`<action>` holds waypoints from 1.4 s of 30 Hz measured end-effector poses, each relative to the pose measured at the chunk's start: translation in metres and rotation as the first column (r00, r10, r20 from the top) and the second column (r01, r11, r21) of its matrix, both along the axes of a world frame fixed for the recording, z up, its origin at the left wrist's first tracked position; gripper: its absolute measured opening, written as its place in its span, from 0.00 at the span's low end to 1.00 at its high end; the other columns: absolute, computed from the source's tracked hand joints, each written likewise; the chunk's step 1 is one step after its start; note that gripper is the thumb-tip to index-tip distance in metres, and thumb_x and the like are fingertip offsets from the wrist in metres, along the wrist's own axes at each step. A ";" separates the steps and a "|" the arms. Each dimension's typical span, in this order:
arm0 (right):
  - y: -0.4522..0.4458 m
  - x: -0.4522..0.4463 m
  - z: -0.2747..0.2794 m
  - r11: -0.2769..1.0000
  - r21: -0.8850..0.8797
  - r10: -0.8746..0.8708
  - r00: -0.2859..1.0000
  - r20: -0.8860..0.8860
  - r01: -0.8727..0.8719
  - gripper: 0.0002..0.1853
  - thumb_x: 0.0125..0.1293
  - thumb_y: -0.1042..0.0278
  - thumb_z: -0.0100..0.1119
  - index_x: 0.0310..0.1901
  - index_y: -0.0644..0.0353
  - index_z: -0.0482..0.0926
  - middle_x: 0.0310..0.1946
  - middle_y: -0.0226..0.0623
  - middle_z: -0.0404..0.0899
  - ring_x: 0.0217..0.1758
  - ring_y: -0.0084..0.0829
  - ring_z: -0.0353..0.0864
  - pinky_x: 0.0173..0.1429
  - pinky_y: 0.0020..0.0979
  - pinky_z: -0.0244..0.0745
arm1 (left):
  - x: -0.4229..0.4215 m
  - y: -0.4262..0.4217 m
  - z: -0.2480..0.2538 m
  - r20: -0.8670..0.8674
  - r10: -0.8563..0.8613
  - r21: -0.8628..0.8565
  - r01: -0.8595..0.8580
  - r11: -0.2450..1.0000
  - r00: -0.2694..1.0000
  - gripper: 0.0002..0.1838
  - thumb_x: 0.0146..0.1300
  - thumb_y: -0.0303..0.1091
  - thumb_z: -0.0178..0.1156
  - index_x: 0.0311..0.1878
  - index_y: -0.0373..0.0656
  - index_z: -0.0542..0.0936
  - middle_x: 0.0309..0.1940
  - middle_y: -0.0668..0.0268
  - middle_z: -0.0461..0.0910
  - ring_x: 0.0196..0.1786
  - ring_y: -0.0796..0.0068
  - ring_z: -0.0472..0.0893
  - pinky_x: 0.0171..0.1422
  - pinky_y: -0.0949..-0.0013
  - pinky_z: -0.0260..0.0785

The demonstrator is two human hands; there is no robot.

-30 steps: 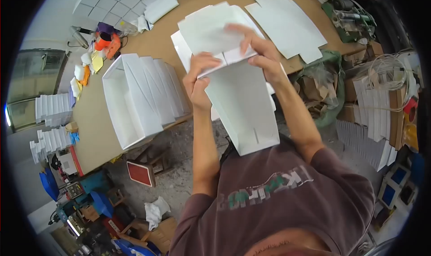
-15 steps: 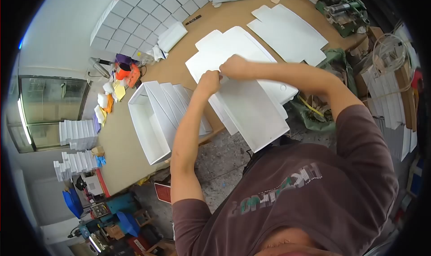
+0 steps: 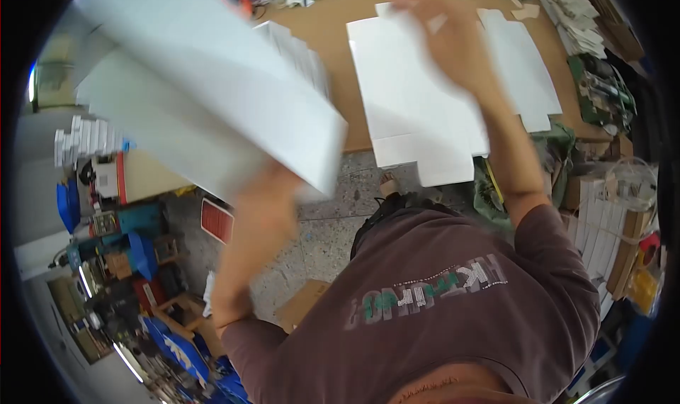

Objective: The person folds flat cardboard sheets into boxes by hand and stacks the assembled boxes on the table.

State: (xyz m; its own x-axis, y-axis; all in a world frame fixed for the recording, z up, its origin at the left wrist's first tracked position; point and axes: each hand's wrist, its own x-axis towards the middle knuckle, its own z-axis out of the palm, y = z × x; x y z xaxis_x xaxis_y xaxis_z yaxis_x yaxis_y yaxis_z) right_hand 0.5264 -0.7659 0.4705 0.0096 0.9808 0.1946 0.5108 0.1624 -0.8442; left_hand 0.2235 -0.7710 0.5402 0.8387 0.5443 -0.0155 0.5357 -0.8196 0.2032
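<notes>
While the left hand (image 3: 273, 198) holds up the box (image 3: 212, 92), the right hand (image 3: 425, 10) is well apart from it, over the far end of a flat sheet (image 3: 418, 92). The left hand seems to grip the near end of the box, but its fingers are hidden and it is blurred. The right hand is blurred too, so I cannot tell if it is open or closed, or if it touches the sheet.

Just before, both hands were close together at the box, and the box was over the sheet. Now the box is off to the left, tipped on a slant, and only the left hand is on it. I think this means the two-handed part of the work on this box has stopped, at least for now. The sheet is bare of the box, with just the right hand and arm in front of it.

Farther out, the box hides part of a row of boxes (image 3: 294, 53) on the table (image 3: 338, 67). A second sheet (image 3: 524, 64) lies on the right, just beside the first one. Past that are a green bag (image 3: 554, 145) by the table edge and a machine (image 3: 601, 92). Low on the left is a red stool (image 3: 217, 221)
</notes>
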 end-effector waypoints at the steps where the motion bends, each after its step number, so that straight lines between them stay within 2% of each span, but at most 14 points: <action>1: 0.001 -0.032 -0.008 0.998 0.041 0.061 0.992 -0.114 -0.057 0.32 0.70 0.52 0.62 0.67 0.66 0.68 0.64 0.52 0.72 0.66 0.44 0.75 0.70 0.43 0.69 | -0.014 0.034 -0.005 0.039 0.104 0.104 -0.107 0.989 0.994 0.27 0.54 0.15 0.52 0.60 0.39 0.78 0.60 0.48 0.77 0.64 0.43 0.76 0.68 0.47 0.69; 4: 0.005 -0.141 -0.091 0.964 0.140 0.193 0.955 0.226 -0.227 0.58 0.63 0.39 0.67 0.76 0.76 0.43 0.76 0.68 0.49 0.79 0.60 0.54 0.80 0.50 0.54 | -0.059 0.120 -0.077 0.061 0.043 0.418 -0.065 0.906 0.997 0.28 0.54 0.16 0.54 0.60 0.44 0.79 0.61 0.52 0.77 0.64 0.44 0.76 0.66 0.47 0.71; 11: 0.054 -0.182 -0.141 0.996 0.060 0.055 0.992 0.109 -0.062 0.68 0.55 0.38 0.72 0.75 0.77 0.34 0.74 0.78 0.42 0.76 0.75 0.50 0.77 0.55 0.58 | -0.034 0.123 -0.058 -0.301 -0.016 -0.236 -0.058 0.970 0.953 0.38 0.50 0.62 0.73 0.51 0.36 0.81 0.38 0.53 0.86 0.43 0.44 0.84 0.48 0.57 0.75; 14: 0.052 -0.142 -0.107 0.940 -0.174 0.314 0.944 0.098 -0.294 0.63 0.60 0.42 0.70 0.77 0.73 0.37 0.76 0.71 0.44 0.80 0.63 0.50 0.78 0.50 0.59 | -0.043 0.126 -0.089 0.040 0.060 -0.113 -0.055 0.992 0.997 0.38 0.53 0.61 0.72 0.54 0.36 0.80 0.44 0.49 0.85 0.48 0.46 0.83 0.54 0.55 0.73; 15: 0.049 -0.123 -0.115 0.957 0.087 0.259 0.953 0.157 -0.275 0.54 0.63 0.48 0.69 0.78 0.68 0.45 0.77 0.64 0.50 0.80 0.58 0.53 0.79 0.44 0.58 | -0.048 0.120 -0.097 0.269 -0.081 0.270 0.005 0.963 0.960 0.42 0.53 0.59 0.73 0.62 0.36 0.76 0.60 0.44 0.78 0.60 0.44 0.78 0.66 0.51 0.67; 19: 0.001 -0.019 -0.096 0.901 0.329 -0.348 0.923 0.164 0.282 0.40 0.66 0.54 0.68 0.74 0.61 0.61 0.73 0.53 0.64 0.75 0.52 0.64 0.77 0.42 0.61 | 0.024 0.024 -0.139 0.475 -0.054 0.125 -0.006 0.992 0.878 0.47 0.53 0.59 0.73 0.69 0.37 0.70 0.66 0.43 0.68 0.69 0.40 0.68 0.75 0.45 0.57; 25: -0.100 -0.005 -0.041 0.941 0.222 -0.323 0.876 0.358 0.256 0.24 0.66 0.63 0.66 0.61 0.62 0.76 0.53 0.47 0.81 0.59 0.47 0.79 0.61 0.42 0.77 | 0.090 0.040 -0.265 0.367 -0.133 -0.249 0.236 0.939 0.921 0.26 0.60 0.51 0.70 0.52 0.38 0.85 0.48 0.49 0.85 0.61 0.55 0.80 0.66 0.58 0.71; 30: -0.115 -0.089 -0.063 0.846 -0.406 0.452 0.870 0.198 -0.347 0.22 0.65 0.67 0.64 0.61 0.62 0.76 0.55 0.50 0.80 0.60 0.46 0.79 0.63 0.41 0.76 | 0.121 0.068 -0.234 0.019 0.133 -0.585 -0.097 0.805 0.991 0.18 0.64 0.44 0.68 0.45 0.38 0.85 0.46 0.51 0.86 0.45 0.59 0.85 0.48 0.65 0.78; 32: -0.111 -0.106 -0.161 0.998 -0.068 0.030 0.750 0.661 0.020 0.30 0.61 0.62 0.70 0.63 0.63 0.74 0.54 0.52 0.80 0.59 0.47 0.80 0.59 0.40 0.78 | 0.138 0.061 -0.177 -0.046 0.015 -0.345 -0.029 0.938 0.999 0.12 0.65 0.35 0.64 0.45 0.37 0.85 0.46 0.52 0.86 0.45 0.59 0.86 0.46 0.67 0.79; 35: -0.133 -0.029 -0.159 0.957 -0.209 -0.264 0.900 -0.346 0.200 0.34 0.66 0.55 0.64 0.69 0.60 0.66 0.64 0.52 0.72 0.66 0.47 0.74 0.67 0.44 0.73 | 0.122 0.030 -0.041 0.433 -0.456 0.273 0.369 0.889 0.778 0.11 0.64 0.26 0.60 0.47 0.34 0.85 0.47 0.52 0.86 0.52 0.56 0.86 0.52 0.66 0.79; 37: -0.174 0.036 -0.109 0.874 -0.058 -0.333 0.506 -0.796 0.483 0.36 0.70 0.51 0.60 0.73 0.58 0.61 0.70 0.53 0.66 0.70 0.46 0.71 0.72 0.47 0.70 | 0.106 0.039 -0.034 0.476 -0.520 0.179 0.501 0.847 0.709 0.12 0.66 0.28 0.60 0.49 0.33 0.84 0.48 0.52 0.86 0.55 0.55 0.85 0.57 0.64 0.77; 38: -0.192 0.072 -0.106 0.834 0.136 -0.300 0.647 -0.701 0.535 0.32 0.72 0.51 0.58 0.71 0.58 0.64 0.69 0.51 0.69 0.70 0.44 0.72 0.71 0.46 0.71 | 0.099 0.040 -0.031 0.496 -0.554 0.128 0.574 0.809 0.669 0.13 0.66 0.29 0.60 0.49 0.33 0.84 0.49 0.52 0.86 0.56 0.55 0.84 0.60 0.62 0.76; 41: -0.209 0.132 -0.107 0.677 0.449 -0.671 0.740 0.048 0.584 0.20 0.76 0.55 0.54 0.61 0.59 0.72 0.55 0.42 0.83 0.62 0.35 0.79 0.63 0.39 0.76 | 0.101 0.038 -0.111 0.643 0.186 -0.442 0.162 0.882 0.743 0.14 0.64 0.31 0.60 0.51 0.36 0.81 0.44 0.58 0.84 0.52 0.59 0.82 0.60 0.55 0.73; 42: -0.189 0.109 -0.120 0.570 0.017 -0.794 0.556 -0.246 0.822 0.16 0.73 0.63 0.59 0.57 0.61 0.73 0.45 0.41 0.87 0.50 0.31 0.83 0.49 0.34 0.78 | 0.119 0.024 -0.129 0.525 0.527 -0.595 -0.155 0.789 0.669 0.13 0.61 0.30 0.61 0.49 0.40 0.81 0.38 0.62 0.84 0.48 0.62 0.82 0.58 0.52 0.71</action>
